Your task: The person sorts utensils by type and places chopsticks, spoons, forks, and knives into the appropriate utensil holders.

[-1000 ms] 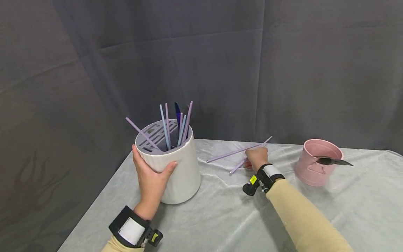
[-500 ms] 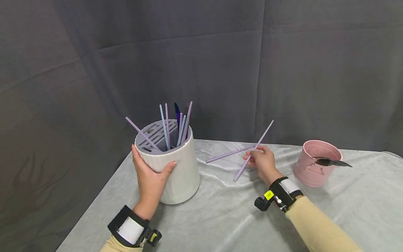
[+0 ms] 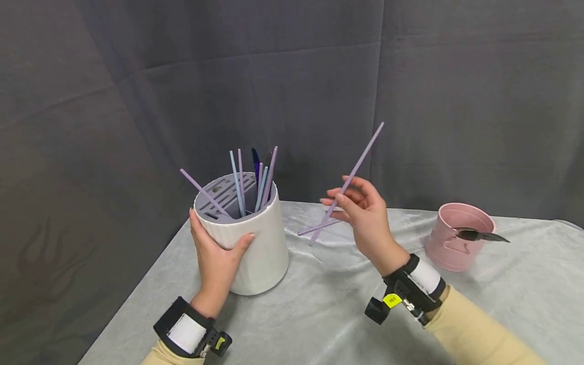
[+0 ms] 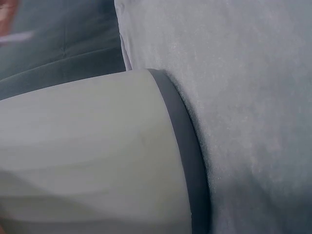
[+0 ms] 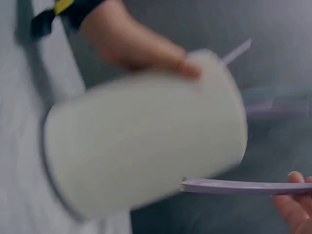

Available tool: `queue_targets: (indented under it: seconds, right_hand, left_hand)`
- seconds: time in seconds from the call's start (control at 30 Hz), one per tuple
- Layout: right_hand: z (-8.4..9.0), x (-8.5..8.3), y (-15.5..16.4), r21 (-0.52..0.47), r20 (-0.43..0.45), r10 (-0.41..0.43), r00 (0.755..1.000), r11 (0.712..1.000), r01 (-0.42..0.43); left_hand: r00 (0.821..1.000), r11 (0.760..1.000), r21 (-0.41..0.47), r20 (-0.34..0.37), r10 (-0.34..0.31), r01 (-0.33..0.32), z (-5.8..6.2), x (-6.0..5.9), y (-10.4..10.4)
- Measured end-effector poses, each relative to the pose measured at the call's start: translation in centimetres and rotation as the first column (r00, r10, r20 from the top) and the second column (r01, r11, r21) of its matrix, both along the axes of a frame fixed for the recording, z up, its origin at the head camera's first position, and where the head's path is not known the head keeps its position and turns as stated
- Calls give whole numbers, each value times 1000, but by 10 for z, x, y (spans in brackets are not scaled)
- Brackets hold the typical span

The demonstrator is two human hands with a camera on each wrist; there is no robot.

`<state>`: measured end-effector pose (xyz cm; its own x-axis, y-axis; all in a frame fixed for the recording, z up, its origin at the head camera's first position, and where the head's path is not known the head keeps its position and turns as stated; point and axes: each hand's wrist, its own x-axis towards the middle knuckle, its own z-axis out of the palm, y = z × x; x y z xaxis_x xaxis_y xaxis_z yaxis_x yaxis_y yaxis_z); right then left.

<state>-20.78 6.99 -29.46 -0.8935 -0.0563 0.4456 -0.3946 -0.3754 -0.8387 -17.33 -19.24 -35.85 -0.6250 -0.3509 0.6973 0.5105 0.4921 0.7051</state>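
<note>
My left hand [image 3: 219, 261] grips the side of a white round utensil holder [image 3: 262, 253], thumb across its front and fingers at its left side. Its grey slotted top [image 3: 223, 190] bears several lilac and light blue chopsticks, and a dark blue knife [image 3: 256, 159] stands among them. To the right, my right hand [image 3: 365, 218] pinches a lilac chopstick [image 3: 362, 158] above the table, slanting with its upper end to the right. Behind its lower end another lilac chopstick [image 3: 306, 231] lies on the cloth, partly hidden by the hand. In the right wrist view the held chopstick [image 5: 239, 187] overlaps the holder.
A pink pail [image 3: 449, 248] stands at the right, with a dark spoon-like utensil [image 3: 474, 234] across its rim. Pale grey cloth [image 3: 310, 314] covers the table. A dark grey curtain [image 3: 319, 101] hangs behind its back edge.
My right hand has picked up one lilac chopstick from the table, raised it and brought its lower end leftward. The left hand stays on the utensil holder.
</note>
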Motion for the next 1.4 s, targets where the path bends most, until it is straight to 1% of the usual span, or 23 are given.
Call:
queue_targets:
  seconds: [0.03,0.1,0.17,0.27,0.37,0.43,0.47,0.53,0.57,0.63,0.7,0.83,0.87,0.93,1.0,1.1,1.2,1.27,1.3,1.33,1.4]
  right_hand:
    - [7,4,-6,-28,-53,17,998,999,-19]
    - [21,10,-16,-77,-166,48,985,995,-61]
    - [34,15,-26,-102,-276,67,959,990,-99]
    - [51,20,-40,-115,-409,87,908,983,-146]
    - [62,24,-55,-94,-486,88,869,984,-153]
    - [65,26,-65,-56,-515,78,854,991,-124]
    - [65,26,-70,-31,-518,75,852,994,-107]
    - [63,25,-80,28,-511,67,857,998,-62]
    - [62,25,-84,62,-499,62,864,997,-35]
    - [57,23,-92,126,-457,64,887,992,-7]
    - [52,21,-98,197,-408,70,911,980,13]
    - [43,18,-106,324,-304,92,948,946,12]
    - [41,18,-106,349,-289,95,953,937,12]
    - [39,19,-104,372,-263,104,959,928,2]
    - [36,20,-100,366,-255,105,961,931,-5]
    - [27,21,-89,322,-285,85,955,947,12]
    - [12,20,-75,234,-341,27,940,971,57]
    - [1,16,-66,189,-354,-15,935,978,87]
    - [-6,12,-62,168,-335,-39,941,981,100]
    - [-12,7,-58,155,-294,-64,954,981,114]
    - [-25,-5,-51,147,-148,-121,982,979,143]
  left_hand:
    - [1000,1000,-1,0,2,-2,0,0,0]
    - [1000,1000,0,-1,1,-1,0,-1,0]
    - [1000,1000,-1,-3,0,0,0,-1,1]
    - [1000,1000,-4,-7,0,0,0,-2,2]
    - [1000,1000,-7,-12,1,-1,1,-2,2]
    - [1000,1000,-9,-15,0,0,1,-2,2]
    - [1000,1000,-10,-15,-1,1,2,-2,3]
    - [1000,1000,-12,-17,-2,2,2,-2,3]
    - [1000,1000,-12,-17,-10,10,3,-2,3]
    - [1000,1000,-12,-19,-17,17,3,-3,5]
    - [1000,1000,-13,-18,-26,26,2,-3,6]
    - [998,998,-4,-11,-62,62,2,-3,7]
    - [997,997,-3,-5,-72,72,2,-2,6]
    - [995,995,7,5,-95,95,2,-2,7]
    - [994,994,14,10,-108,108,1,-2,7]
    - [993,993,20,10,-117,117,1,-2,9]
    - [994,994,21,6,-110,110,0,-3,10]
    - [996,995,26,5,-94,94,-2,-1,7]
    - [996,996,28,3,-85,85,-2,0,4]
    - [997,997,30,4,-73,73,-2,1,2]
    - [999,998,34,-3,-52,52,-2,4,-5]
